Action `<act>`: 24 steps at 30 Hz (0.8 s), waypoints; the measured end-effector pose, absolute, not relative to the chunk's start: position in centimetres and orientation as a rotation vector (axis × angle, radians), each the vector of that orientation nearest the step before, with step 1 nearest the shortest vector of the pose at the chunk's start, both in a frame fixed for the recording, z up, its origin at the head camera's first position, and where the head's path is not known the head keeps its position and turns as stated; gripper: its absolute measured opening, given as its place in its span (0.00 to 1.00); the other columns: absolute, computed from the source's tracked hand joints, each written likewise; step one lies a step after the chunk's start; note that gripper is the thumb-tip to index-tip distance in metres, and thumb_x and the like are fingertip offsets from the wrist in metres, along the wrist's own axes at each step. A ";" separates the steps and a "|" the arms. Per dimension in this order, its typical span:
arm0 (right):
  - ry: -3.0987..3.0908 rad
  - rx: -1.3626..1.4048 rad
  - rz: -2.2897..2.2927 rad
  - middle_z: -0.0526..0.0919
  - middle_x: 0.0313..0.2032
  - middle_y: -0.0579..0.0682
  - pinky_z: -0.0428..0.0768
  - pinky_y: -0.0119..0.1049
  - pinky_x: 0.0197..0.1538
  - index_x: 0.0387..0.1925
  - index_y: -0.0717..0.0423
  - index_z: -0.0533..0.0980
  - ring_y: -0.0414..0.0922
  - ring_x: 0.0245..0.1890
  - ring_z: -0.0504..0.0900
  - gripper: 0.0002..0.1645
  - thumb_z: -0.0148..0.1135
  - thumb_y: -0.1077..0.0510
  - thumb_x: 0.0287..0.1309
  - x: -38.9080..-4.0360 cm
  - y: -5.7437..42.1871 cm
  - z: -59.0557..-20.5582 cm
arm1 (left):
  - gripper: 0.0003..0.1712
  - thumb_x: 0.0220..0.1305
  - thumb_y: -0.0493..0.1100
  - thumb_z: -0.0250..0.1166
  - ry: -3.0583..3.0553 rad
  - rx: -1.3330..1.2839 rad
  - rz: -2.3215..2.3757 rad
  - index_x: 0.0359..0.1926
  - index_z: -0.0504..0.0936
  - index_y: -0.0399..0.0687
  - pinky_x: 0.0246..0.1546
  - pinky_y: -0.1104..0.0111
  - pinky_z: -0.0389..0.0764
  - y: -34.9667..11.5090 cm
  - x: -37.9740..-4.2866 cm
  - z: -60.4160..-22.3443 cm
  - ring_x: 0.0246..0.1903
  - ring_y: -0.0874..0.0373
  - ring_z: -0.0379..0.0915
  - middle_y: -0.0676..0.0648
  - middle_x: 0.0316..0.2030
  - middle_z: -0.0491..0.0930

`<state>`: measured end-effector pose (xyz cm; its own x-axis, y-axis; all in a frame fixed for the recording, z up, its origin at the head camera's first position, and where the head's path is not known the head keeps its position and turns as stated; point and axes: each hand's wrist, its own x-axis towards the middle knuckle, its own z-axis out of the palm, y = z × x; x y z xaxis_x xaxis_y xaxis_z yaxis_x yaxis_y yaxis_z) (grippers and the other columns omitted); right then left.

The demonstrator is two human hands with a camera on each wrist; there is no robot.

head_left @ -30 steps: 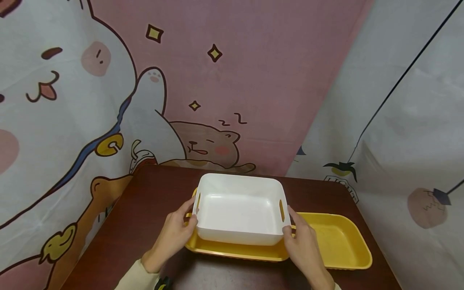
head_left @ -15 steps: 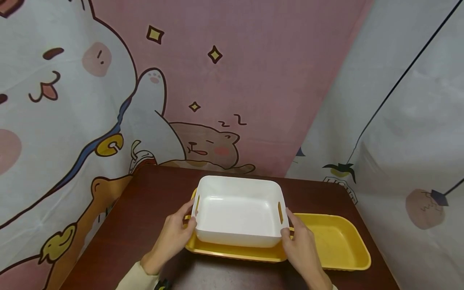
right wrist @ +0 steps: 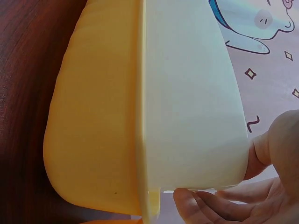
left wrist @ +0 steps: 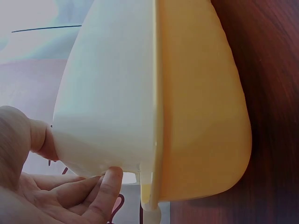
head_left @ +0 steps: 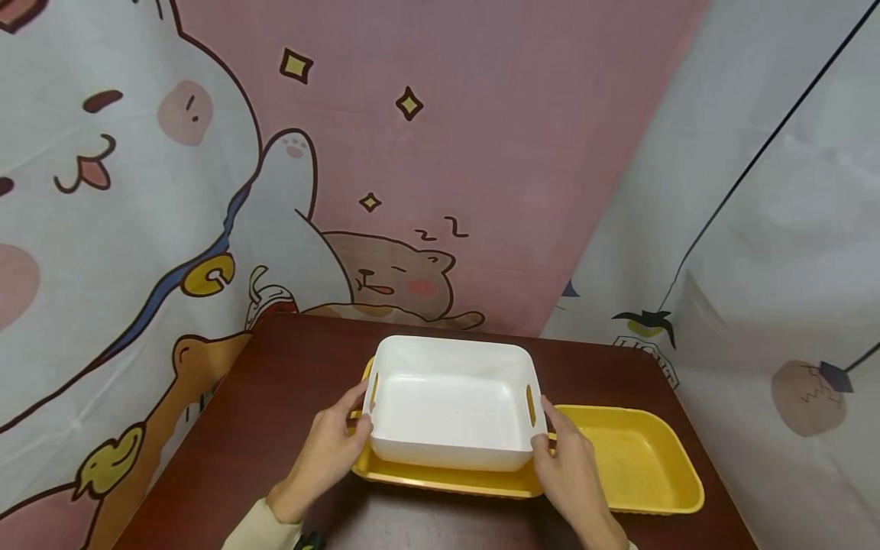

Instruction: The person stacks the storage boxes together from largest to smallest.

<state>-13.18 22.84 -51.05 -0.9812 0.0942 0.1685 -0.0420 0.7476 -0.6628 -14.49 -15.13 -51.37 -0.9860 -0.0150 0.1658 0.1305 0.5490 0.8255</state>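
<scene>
A white rectangular plastic basket [head_left: 447,405] with a slot handle in each end sits partly inside a yellow basket [head_left: 447,481], its walls standing above the yellow rim. My left hand [head_left: 330,439] holds the white basket's left end, thumb at the near corner and fingers [left wrist: 105,193] on the end wall by the slot. At the right end, my right hand [head_left: 571,466] grips in a similar way, its fingers [right wrist: 187,205] below the slot side in the right wrist view. The white basket's bottom is hidden from outside by the yellow one.
A second yellow basket [head_left: 642,458] lies to the right, partly behind my right hand. All stand on a dark brown table [head_left: 247,428]. A cartoon-printed cloth [head_left: 481,153] hangs behind and beside the table. A small dark object [head_left: 311,541] shows near my left sleeve.
The white basket and both hands have shifted slightly; the basket appears a little lower over the yellow one and its right end a bit further left. The hold looks unchanged.
</scene>
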 end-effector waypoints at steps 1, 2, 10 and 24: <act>-2.739 -0.029 1.057 0.80 0.81 0.67 0.90 0.64 0.67 0.86 0.59 0.73 0.62 0.70 0.88 0.38 0.61 0.61 0.79 -13.3 23.0 -51.4 | 0.34 0.79 0.34 0.69 -2.630 -0.099 -1.417 0.83 0.80 0.43 0.50 0.58 0.96 -15.1 -14.5 -51.4 0.49 0.53 0.94 0.37 0.61 0.94; -2.723 -0.020 1.063 0.80 0.80 0.67 0.91 0.65 0.66 0.86 0.58 0.73 0.62 0.69 0.89 0.38 0.61 0.61 0.79 -13.4 23.2 -51.9 | 0.34 0.79 0.34 0.69 -2.633 -0.099 -1.414 0.83 0.80 0.43 0.50 0.58 0.95 -15.1 -14.4 -51.4 0.49 0.53 0.94 0.37 0.61 0.94; -2.712 -0.024 1.084 0.81 0.79 0.67 0.91 0.65 0.66 0.86 0.58 0.74 0.62 0.69 0.89 0.37 0.61 0.61 0.78 -13.3 23.3 -52.1 | 0.34 0.78 0.33 0.69 -2.636 -0.115 -1.376 0.82 0.80 0.42 0.53 0.56 0.95 -15.1 -14.4 -51.6 0.50 0.55 0.92 0.38 0.61 0.95; -2.738 -0.064 1.009 0.83 0.78 0.66 0.88 0.41 0.54 0.83 0.62 0.76 0.54 0.58 0.88 0.37 0.63 0.65 0.76 -12.8 22.4 -51.2 | 0.34 0.77 0.33 0.69 -2.637 -0.114 -1.349 0.81 0.81 0.43 0.50 0.62 0.94 -15.2 -14.5 -52.1 0.47 0.56 0.93 0.39 0.60 0.95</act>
